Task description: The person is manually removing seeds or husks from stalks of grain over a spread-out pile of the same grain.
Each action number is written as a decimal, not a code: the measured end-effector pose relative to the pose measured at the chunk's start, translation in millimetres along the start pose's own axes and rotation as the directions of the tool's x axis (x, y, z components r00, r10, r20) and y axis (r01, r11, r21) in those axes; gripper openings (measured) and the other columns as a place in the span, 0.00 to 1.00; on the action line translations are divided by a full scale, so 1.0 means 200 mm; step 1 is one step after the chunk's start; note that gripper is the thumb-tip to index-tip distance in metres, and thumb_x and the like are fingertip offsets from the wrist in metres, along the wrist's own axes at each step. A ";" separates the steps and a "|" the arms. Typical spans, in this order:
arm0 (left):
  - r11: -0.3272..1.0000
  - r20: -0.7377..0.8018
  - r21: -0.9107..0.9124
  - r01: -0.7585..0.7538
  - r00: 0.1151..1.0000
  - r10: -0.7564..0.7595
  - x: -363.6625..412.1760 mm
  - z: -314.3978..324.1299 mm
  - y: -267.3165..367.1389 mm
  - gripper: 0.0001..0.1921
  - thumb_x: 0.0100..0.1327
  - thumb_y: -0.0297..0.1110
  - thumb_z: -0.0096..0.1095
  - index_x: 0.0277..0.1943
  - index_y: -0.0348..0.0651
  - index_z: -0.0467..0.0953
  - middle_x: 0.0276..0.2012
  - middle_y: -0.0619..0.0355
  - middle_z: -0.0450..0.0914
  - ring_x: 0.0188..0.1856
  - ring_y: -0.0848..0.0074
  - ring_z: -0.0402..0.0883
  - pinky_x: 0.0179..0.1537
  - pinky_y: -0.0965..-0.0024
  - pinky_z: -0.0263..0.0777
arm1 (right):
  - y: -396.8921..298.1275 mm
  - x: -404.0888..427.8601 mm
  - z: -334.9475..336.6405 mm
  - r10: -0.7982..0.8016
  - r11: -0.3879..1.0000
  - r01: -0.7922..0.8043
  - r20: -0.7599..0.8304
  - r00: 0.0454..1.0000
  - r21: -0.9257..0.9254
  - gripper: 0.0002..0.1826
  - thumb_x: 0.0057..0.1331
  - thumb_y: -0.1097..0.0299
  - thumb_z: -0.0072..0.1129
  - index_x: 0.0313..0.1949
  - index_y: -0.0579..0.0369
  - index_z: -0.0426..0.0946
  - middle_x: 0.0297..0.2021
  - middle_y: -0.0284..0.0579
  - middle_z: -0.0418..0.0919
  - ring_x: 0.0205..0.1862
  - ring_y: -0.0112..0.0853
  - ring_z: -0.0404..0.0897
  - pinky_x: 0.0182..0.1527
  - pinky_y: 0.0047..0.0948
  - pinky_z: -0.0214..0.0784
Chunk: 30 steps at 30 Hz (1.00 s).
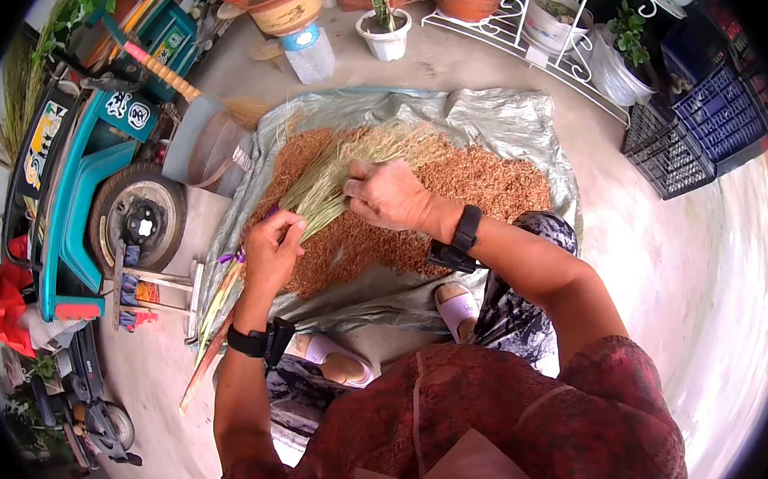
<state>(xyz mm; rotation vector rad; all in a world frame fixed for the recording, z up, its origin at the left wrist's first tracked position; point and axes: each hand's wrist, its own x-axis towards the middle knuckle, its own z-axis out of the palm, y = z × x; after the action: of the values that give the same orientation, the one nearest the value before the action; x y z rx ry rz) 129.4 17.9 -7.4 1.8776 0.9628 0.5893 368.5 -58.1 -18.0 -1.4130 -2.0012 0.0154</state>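
Observation:
A sheaf of pale green broom straw (320, 195) lies slantwise before me, its feathery heads fanning out at the upper right. Around its stalks, my left hand (270, 248) is closed beside a purple tie (230, 257). Thicker stalk ends (205, 367) stick out below that hand, towards the lower left. At the sheaf's right side, my right hand (387, 193) has its fingers curled in on the straw; its palm side is hidden. Under the straw, reddish-brown seed or husks (494, 187) cover much of a silvery woven plastic sheet (513, 115).
To the left stand a grey dustpan (207, 147), a teal three-wheeled vehicle (76, 204) with its wheel (138, 216), and a small folding stool (160, 287). Potted plants (384, 32) and a white metal plant rack (537, 53) line the far side. Plastic crates (720, 116) stand at the right.

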 end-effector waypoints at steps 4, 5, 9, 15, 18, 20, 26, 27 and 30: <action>0.999 -0.004 0.042 -0.025 1.000 0.026 -0.02 -0.02 0.01 0.05 0.67 0.27 0.61 0.37 0.35 0.80 0.24 0.63 0.77 0.21 0.86 0.73 0.21 0.79 0.70 | 0.04 0.00 -0.01 -0.038 0.999 0.037 -0.056 0.998 -0.008 0.04 0.56 0.70 0.58 0.31 0.55 0.76 0.32 0.45 0.76 0.27 0.47 0.78 0.28 0.43 0.71; 0.992 -0.018 0.123 -0.019 1.000 0.022 -0.03 -0.05 0.02 0.04 0.67 0.27 0.61 0.38 0.35 0.80 0.24 0.63 0.77 0.21 0.86 0.73 0.22 0.79 0.70 | 0.10 -0.01 -0.04 -0.039 0.999 0.038 -0.059 0.998 -0.010 0.04 0.56 0.70 0.58 0.31 0.55 0.76 0.32 0.45 0.76 0.27 0.47 0.78 0.28 0.43 0.71; 0.994 -0.044 0.005 0.107 0.993 -0.107 -0.05 -0.19 -0.04 0.04 0.67 0.26 0.61 0.38 0.37 0.80 0.26 0.65 0.77 0.25 0.88 0.74 0.23 0.79 0.74 | 0.38 -0.06 -0.22 0.198 0.978 -0.209 -0.266 0.944 -0.011 0.03 0.55 0.77 0.58 0.30 0.59 0.80 0.34 0.50 0.80 0.26 0.38 0.79 0.31 0.34 0.75; 0.996 0.019 -0.034 0.079 0.997 -0.078 -0.07 -0.12 -0.04 0.03 0.67 0.26 0.62 0.37 0.36 0.80 0.27 0.64 0.79 0.25 0.88 0.74 0.24 0.80 0.72 | 0.26 -0.04 -0.19 0.363 0.920 -0.334 -0.123 0.924 0.203 0.20 0.58 0.79 0.59 0.52 0.56 0.77 0.42 0.52 0.78 0.28 0.37 0.79 0.32 0.32 0.73; 0.998 0.076 0.036 0.051 0.996 -0.054 -0.08 -0.08 0.05 0.04 0.67 0.26 0.62 0.37 0.35 0.80 0.27 0.63 0.80 0.25 0.87 0.75 0.24 0.80 0.71 | 0.24 0.00 -0.15 0.188 0.964 -0.158 -0.125 0.974 0.215 0.19 0.56 0.79 0.61 0.49 0.57 0.78 0.41 0.52 0.77 0.37 0.45 0.80 0.40 0.36 0.74; 0.999 0.066 0.035 0.038 0.997 -0.040 -0.08 -0.05 0.07 0.04 0.66 0.26 0.62 0.37 0.34 0.79 0.27 0.62 0.80 0.24 0.86 0.76 0.25 0.80 0.71 | 0.23 0.01 -0.12 0.187 0.965 -0.165 -0.097 0.977 0.203 0.18 0.55 0.79 0.61 0.47 0.57 0.79 0.41 0.52 0.78 0.38 0.47 0.80 0.41 0.36 0.74; 0.997 0.097 0.048 -0.054 0.994 0.049 -0.08 -0.05 0.05 0.04 0.66 0.26 0.62 0.38 0.34 0.79 0.28 0.60 0.80 0.24 0.84 0.76 0.25 0.78 0.71 | 0.26 0.00 -0.05 0.208 0.966 -0.200 -0.032 0.978 0.166 0.11 0.52 0.76 0.60 0.36 0.55 0.80 0.39 0.52 0.79 0.40 0.52 0.79 0.43 0.44 0.74; 0.998 0.097 0.047 -0.052 0.994 0.047 -0.08 -0.05 0.04 0.04 0.66 0.26 0.62 0.38 0.34 0.79 0.28 0.60 0.80 0.24 0.84 0.76 0.25 0.78 0.71 | 0.26 0.00 -0.05 0.217 0.965 -0.212 -0.019 0.976 0.153 0.08 0.51 0.76 0.59 0.34 0.55 0.80 0.37 0.52 0.80 0.38 0.52 0.80 0.42 0.44 0.74; 0.998 0.100 0.060 -0.031 0.995 0.025 -0.09 -0.05 0.04 0.05 0.66 0.27 0.62 0.38 0.34 0.79 0.28 0.60 0.80 0.23 0.83 0.76 0.25 0.78 0.70 | 0.27 -0.01 -0.04 0.240 0.957 -0.221 -0.087 0.967 0.188 0.06 0.50 0.75 0.59 0.29 0.54 0.79 0.33 0.50 0.80 0.35 0.51 0.80 0.38 0.45 0.74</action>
<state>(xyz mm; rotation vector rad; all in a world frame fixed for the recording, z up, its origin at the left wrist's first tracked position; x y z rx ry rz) 114.8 6.9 5.5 1.9593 0.9004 0.4828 417.3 -39.8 -33.6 -1.4905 -1.6928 0.2102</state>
